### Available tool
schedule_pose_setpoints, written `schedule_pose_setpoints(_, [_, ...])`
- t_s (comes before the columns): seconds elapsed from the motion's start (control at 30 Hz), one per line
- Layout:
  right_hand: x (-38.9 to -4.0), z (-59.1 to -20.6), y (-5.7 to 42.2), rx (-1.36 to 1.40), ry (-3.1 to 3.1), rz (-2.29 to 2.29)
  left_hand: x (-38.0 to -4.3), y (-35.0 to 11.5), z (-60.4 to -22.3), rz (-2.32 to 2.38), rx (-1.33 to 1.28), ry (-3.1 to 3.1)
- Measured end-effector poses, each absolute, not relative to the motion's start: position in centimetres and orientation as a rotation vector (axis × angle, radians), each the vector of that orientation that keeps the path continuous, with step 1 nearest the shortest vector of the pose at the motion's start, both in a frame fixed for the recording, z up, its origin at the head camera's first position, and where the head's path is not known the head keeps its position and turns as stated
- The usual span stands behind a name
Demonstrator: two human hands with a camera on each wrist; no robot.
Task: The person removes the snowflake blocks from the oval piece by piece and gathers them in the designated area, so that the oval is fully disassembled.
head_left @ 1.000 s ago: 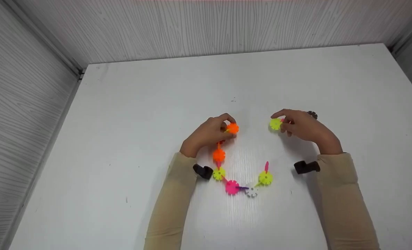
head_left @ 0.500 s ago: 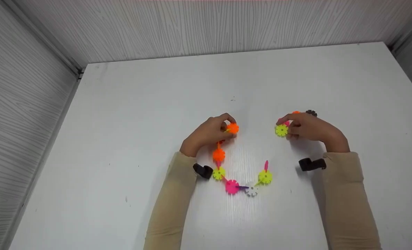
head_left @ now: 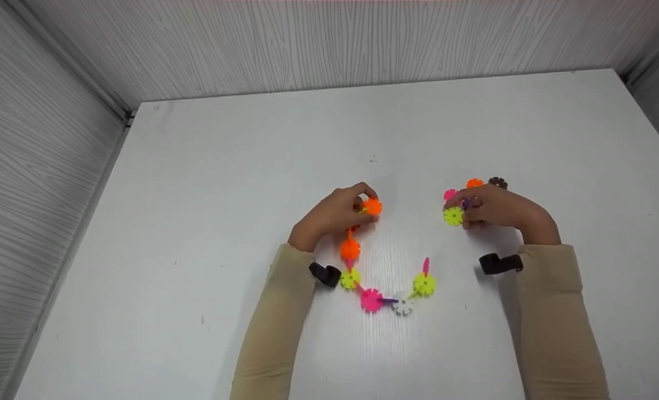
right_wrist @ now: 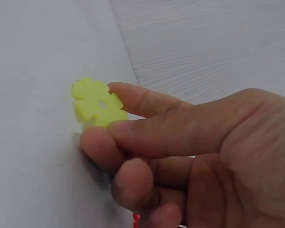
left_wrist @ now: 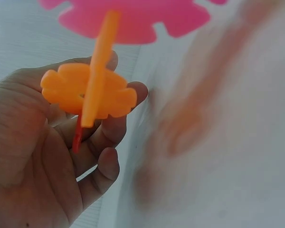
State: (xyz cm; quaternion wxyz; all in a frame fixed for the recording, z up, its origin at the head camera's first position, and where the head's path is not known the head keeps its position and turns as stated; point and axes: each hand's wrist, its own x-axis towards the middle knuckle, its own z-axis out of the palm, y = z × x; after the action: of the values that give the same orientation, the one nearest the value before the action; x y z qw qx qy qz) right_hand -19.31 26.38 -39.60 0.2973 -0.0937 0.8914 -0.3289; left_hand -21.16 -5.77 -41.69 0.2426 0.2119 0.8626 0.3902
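Note:
In the head view my left hand pinches an orange notched disc between thumb and index finger. From that hand a chain of slotted plastic discs curves down the table: a second orange disc, a yellow disc, a pink disc, a white disc and another yellow disc. A pink piece seen edge-on tops the last one. My right hand pinches a separate yellow disc, its thumb pressed on the edge in the right wrist view.
Beside the right hand lie a loose pink disc, an orange disc, a dark brown disc and a partly hidden purple piece. A white table carries everything, with wood-patterned panels behind and at the sides.
My right hand has drawn right and slightly nearer with the yellow disc, uncovering the pink and orange discs behind it. The left hand and the chain look still.

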Motion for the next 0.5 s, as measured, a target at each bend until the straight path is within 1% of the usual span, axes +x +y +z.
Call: schedule_pose_setpoints(0.5, [-19.34, -38.95, 26.15, -0.209, 2.409, -0.878, -21.10, -5.93, -41.57, 1.054, 0.600, 2.307])
